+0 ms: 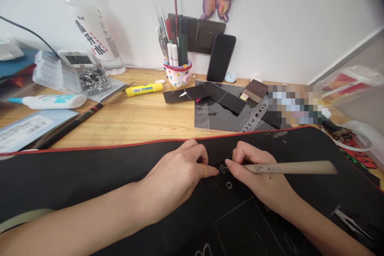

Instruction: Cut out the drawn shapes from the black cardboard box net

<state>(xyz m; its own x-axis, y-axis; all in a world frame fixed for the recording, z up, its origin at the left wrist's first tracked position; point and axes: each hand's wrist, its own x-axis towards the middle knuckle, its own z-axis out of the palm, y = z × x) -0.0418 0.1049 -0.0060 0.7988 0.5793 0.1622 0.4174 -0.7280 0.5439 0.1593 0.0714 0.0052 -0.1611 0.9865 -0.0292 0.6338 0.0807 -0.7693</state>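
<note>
My right hand [261, 172] is closed around a slim tool with a long pale handle [300, 167], dark lettering along its side. Its working tip is too small or hidden to make out. On a black sheet [231, 224] marked with thin light lines and shapes, my left hand [183, 168] presses down, most fingers curled. One finger, wearing a gold ring [205, 170], reaches toward the tool side. Between the two hands lies a small pale outlined shape [223, 169]. Just below it is a little ring-shaped mark [229, 185].
A black mat with red edging [75, 172] covers the front. Tweezers [352, 222] lie at right. Behind stand a pen cup [177, 75], a glue stick [144, 89], a stencil ruler [255, 116], a phone [221, 58] and a water bottle [99, 44]. A glue bottle [54, 101] lies left.
</note>
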